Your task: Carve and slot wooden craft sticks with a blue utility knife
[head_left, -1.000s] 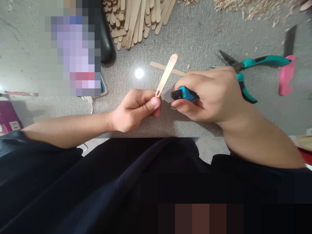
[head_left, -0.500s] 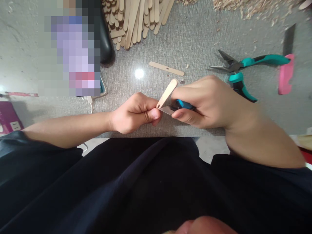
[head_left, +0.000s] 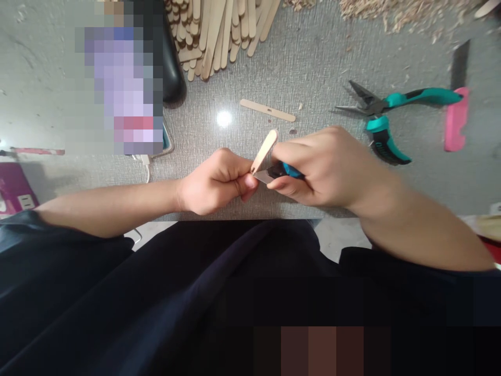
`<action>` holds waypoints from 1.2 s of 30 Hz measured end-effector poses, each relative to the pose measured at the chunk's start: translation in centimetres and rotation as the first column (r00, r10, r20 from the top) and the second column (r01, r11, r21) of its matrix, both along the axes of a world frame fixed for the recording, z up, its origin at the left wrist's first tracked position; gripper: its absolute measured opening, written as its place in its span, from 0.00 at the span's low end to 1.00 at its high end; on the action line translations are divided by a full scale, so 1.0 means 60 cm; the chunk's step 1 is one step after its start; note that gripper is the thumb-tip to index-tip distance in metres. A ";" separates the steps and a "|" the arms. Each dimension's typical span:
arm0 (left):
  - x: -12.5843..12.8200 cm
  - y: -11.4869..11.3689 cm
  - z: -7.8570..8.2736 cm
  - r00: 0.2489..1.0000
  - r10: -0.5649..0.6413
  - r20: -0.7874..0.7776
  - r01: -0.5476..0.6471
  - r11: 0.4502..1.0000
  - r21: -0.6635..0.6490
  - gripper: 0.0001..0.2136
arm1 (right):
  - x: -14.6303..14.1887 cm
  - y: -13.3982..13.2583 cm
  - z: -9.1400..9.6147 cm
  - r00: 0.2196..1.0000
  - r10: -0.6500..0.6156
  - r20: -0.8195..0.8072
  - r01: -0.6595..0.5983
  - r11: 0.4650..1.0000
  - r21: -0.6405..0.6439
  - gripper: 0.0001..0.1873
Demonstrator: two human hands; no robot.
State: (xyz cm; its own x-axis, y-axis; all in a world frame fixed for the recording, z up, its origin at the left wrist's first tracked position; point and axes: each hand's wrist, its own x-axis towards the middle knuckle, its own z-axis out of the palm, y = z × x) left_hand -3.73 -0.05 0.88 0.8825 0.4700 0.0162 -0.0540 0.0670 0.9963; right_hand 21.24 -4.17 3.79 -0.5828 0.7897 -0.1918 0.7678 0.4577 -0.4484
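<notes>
Between the thumb and fingers of my left hand (head_left: 219, 181) is pinched a wooden craft stick (head_left: 266, 148), tilted up to the right, with a small dark notch near my fingertips. My right hand (head_left: 324, 167) is closed round the blue and black handle of a utility knife (head_left: 291, 169). Its blade (head_left: 263, 177) points left and meets the stick by the notch, close to my left thumb. The stick's lower end is hidden in my left hand. Just beyond, a second craft stick (head_left: 254, 106) with a small slot in its middle lies on the table.
Long-nose pliers (head_left: 378, 107) with teal handles lie spread at the right, beside a pink-handled knife (head_left: 456, 120). Many craft sticks (head_left: 213, 36) are heaped at the back, with wood shavings (head_left: 410, 18) to their right. A black object (head_left: 172, 68) and a blurred-out patch are at the left.
My right hand and the knife have shifted slightly left, toward my left hand. The held stick's upper end has tipped a little left and down.
</notes>
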 end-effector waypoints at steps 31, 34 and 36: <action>0.004 -0.001 -0.016 0.970 0.224 0.091 -0.186 0.931 -0.315 0.26 | 0.009 0.007 -0.033 0.961 -0.269 -0.068 0.270 0.847 0.458 0.55; 0.005 -0.001 -0.015 0.971 0.228 0.075 -0.194 0.928 -0.319 0.26 | 0.010 0.009 -0.035 0.979 -0.186 -0.087 0.205 0.870 0.449 0.53; 0.006 -0.001 -0.014 0.973 0.219 0.073 -0.185 0.929 -0.321 0.26 | 0.012 0.010 -0.037 0.984 -0.138 -0.112 0.174 0.877 0.448 0.50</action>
State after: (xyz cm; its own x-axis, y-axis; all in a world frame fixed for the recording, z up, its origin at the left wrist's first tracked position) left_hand -3.37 -0.14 0.03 0.7691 0.6352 -0.0706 -0.2029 0.3475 0.9155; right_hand 21.98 -3.56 1.59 -0.4430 0.8614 0.2485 0.8191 0.5016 -0.2784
